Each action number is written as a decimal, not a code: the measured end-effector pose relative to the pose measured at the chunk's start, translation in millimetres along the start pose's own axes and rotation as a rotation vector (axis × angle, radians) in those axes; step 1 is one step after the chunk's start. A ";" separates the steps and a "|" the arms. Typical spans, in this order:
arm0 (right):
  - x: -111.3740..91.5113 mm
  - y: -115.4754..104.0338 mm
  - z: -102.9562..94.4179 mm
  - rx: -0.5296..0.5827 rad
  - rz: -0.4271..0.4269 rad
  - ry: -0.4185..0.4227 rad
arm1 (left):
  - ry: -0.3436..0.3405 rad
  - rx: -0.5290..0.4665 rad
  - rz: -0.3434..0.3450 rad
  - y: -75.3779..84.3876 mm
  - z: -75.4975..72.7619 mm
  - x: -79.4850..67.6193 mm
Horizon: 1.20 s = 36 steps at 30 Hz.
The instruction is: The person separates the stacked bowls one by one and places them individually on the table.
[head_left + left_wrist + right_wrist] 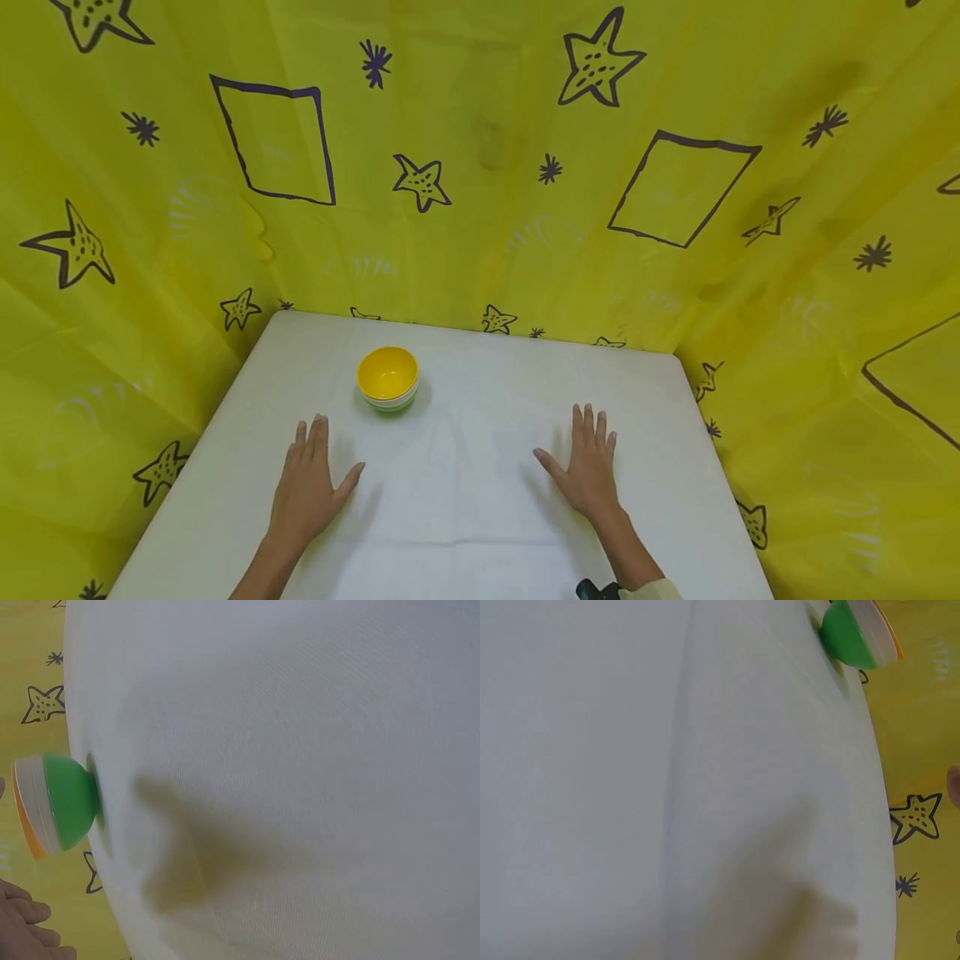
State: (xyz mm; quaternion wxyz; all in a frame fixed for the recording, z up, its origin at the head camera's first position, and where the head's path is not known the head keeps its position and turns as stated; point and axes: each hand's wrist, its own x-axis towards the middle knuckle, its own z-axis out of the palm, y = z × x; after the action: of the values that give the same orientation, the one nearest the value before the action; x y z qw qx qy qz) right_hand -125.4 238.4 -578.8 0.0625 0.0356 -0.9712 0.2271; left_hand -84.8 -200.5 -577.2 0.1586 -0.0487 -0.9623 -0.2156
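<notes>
Two grips, both released and holding nothing: left grip [306, 492] and right grip [591, 471], fingers extended forward and thumbs spread inward, apparently raised off the white surface [457, 500]; well apart from each other and touching nothing; ahead of the left thumb and slightly inward, towards the far left of the surface, an upright nested stack of bowls [388, 383]: yellow bowl [387, 367] on top, white bowl [35, 802] showing below only as a band, green bowl [69, 801] at the base; cannot tell whether one white layer or more.

For good handling, reach first with the left grip, the nearer one; come in low from the side rather than across the yellow rim; judge as light, likely plastic, hence prone to slide or tip on so narrow a foot; so avoid any sideways push, and press on neither edge of the rim alone; for separating, steady the green bowl with one grip and pinch the yellow rim with the other, then draw straight up, with a slight twist in case of sticking; for carrying whole, cup low around the green wall, level throughout; mind the starfish-printed yellow curtain [480, 250] close behind.
</notes>
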 end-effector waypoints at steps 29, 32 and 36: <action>34.9 -62.4 21.9 0.221 0.009 -0.047 | -0.144 -0.287 -0.271 5.8 24.7 22.1; 37.0 -65.9 27.1 0.232 0.013 -0.056 | -0.126 -0.302 -0.262 4.3 28.9 24.6; 41.2 -71.3 33.3 0.246 0.010 -0.053 | -0.131 -0.329 -0.264 4.2 33.8 29.2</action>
State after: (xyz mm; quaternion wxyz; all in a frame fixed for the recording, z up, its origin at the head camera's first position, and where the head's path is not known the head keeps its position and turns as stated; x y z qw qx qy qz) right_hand -162.7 158.1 -571.6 0.0308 0.0439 -0.9375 0.3437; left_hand -121.4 -181.4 -594.9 0.0560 0.0387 -0.9204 -0.3849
